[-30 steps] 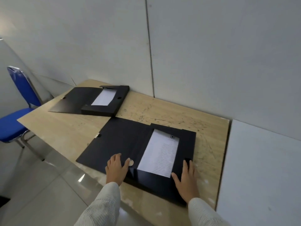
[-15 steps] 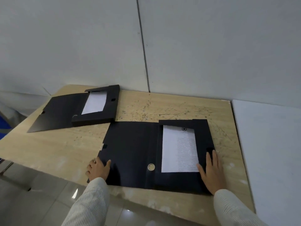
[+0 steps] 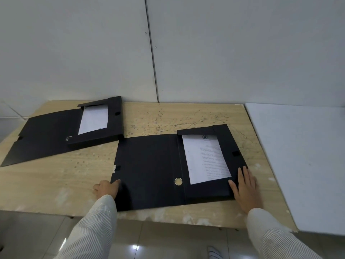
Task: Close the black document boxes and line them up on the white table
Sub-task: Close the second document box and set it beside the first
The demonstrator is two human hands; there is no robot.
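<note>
Two black document boxes lie open on a wooden table point(image 3: 56, 184). The near box point(image 3: 147, 171) has its lid spread flat to the left and a printed sheet point(image 3: 205, 157) in its tray. My left hand point(image 3: 105, 188) grips the lid's near left corner, thumb on top. My right hand point(image 3: 246, 186) rests flat, fingers apart, on the tray's near right corner. The far box point(image 3: 46, 135) sits at the back left, also open, with a white sheet point(image 3: 94, 118) inside. The white table point(image 3: 302, 161) adjoins on the right.
A grey panelled wall point(image 3: 168, 49) rises right behind both tables. The wooden table's front edge runs just below my hands, with shiny floor tiles point(image 3: 168, 242) beneath. A shoe tip point(image 3: 214, 254) shows at the bottom.
My left hand slid from the lid's middle near the round clasp out to its near left corner. The view swung left to right, hiding the blue chair. Right hand stays on the tray corner.
</note>
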